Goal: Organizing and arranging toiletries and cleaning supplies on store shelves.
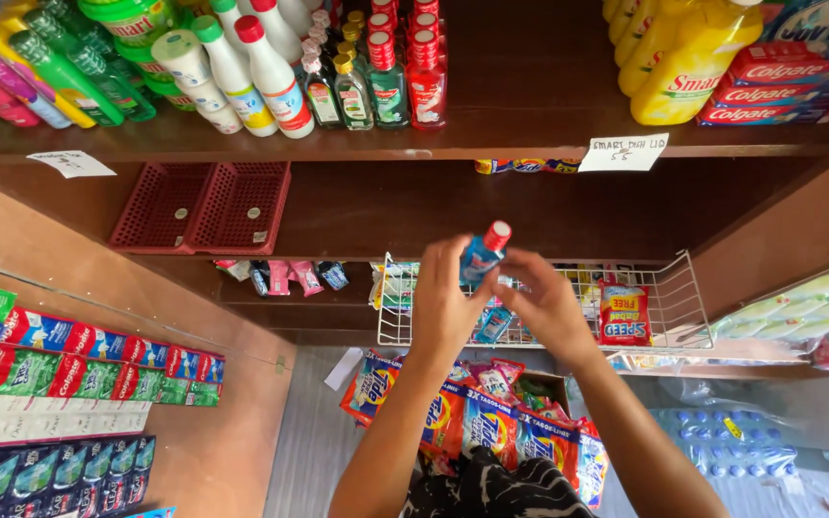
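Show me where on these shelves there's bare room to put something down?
Top shelf: bare wood between the red-capped bottles and the yellow jugs. Middle shelf: bare right of the red baskets. Crowded: the wire basket.

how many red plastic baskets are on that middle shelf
2: the left red basket and the right red basket sit side by side, touching, at the shelf's left end. Others may be hidden.

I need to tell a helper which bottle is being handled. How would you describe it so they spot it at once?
Find the white wire basket on the lower wooden shelf. In front of it, both hands, left hand and right hand, hold a small blue bottle. Its red cap and raised position set it apart from the sachets behind.
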